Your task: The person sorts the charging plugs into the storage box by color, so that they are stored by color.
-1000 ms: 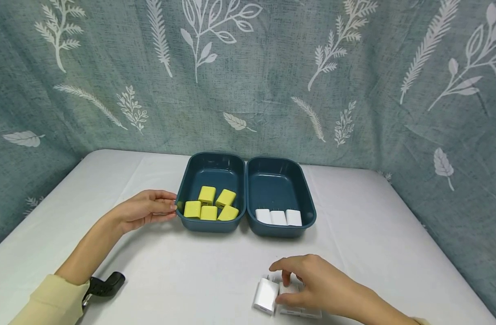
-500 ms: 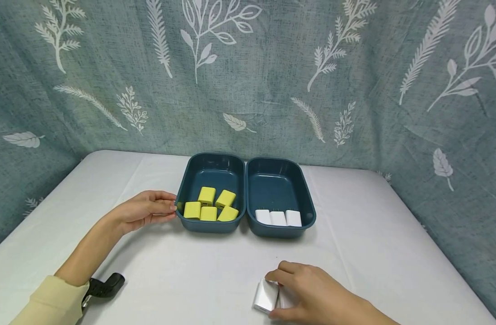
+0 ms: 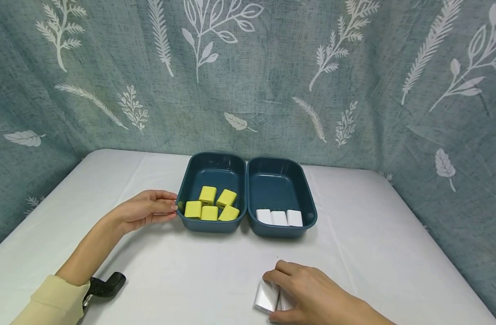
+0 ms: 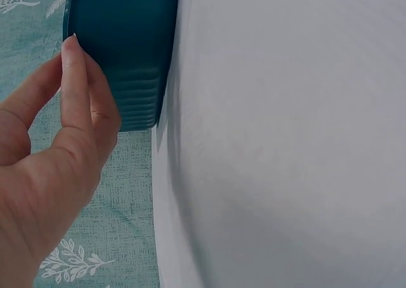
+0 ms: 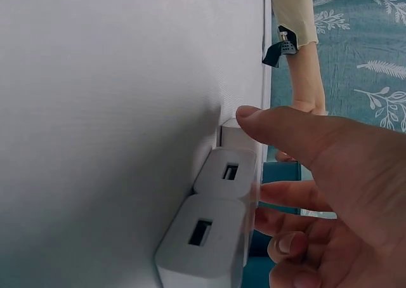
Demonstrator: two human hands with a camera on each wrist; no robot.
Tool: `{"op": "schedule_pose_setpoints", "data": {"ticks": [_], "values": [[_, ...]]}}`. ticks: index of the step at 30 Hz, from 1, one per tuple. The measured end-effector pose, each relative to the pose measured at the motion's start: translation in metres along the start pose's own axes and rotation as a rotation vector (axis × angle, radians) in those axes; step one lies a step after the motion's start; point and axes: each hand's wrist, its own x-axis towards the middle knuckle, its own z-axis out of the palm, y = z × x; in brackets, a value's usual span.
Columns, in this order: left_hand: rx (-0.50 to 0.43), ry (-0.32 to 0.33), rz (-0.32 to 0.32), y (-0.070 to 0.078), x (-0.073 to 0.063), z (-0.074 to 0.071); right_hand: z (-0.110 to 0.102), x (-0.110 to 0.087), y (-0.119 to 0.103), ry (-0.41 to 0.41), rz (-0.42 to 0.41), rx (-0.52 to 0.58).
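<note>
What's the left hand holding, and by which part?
The left hand holds the left blue bin by its rim, on the outer left side.

You have an open stretch of worktop [image 3: 215, 266] between your right hand [image 3: 302, 289] and the trays. The right tray [image 3: 278, 185] offers room beyond the three white adapters [image 3: 279, 218] lined along its near wall, though its raised rim bars a low, straight slide in. The left tray [image 3: 223, 174] sits close alongside (the gap widens slightly at the near corners). Yellow adapters [image 3: 209, 212] crowd its near half, and your left hand [image 3: 146, 211] takes up its outer side. Under your right hand, white blocks [image 5: 209, 240] stand packed together. Just behind both trays, the patterned curtain [image 3: 268, 126] closes off the back.
</note>
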Motion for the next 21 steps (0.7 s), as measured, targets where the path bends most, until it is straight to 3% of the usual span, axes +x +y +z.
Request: {"op": "schedule_pose_setpoints", "data": {"ticks": [11,17,21], "values": [[0.002,0.004,-0.001,-0.0005,-0.0001,-0.0005,0.0021,0.003,0.0023,-0.033,0.017,0.047],[0.008,0.002,0.0,0.0,0.0004,0.0001,0.0073,0.0026,0.0077,0.075,-0.096,0.078],[0.008,0.0,0.004,0.0003,-0.0004,0.0007,0.0098,0.0042,0.0099,0.112,-0.102,0.097]]}}
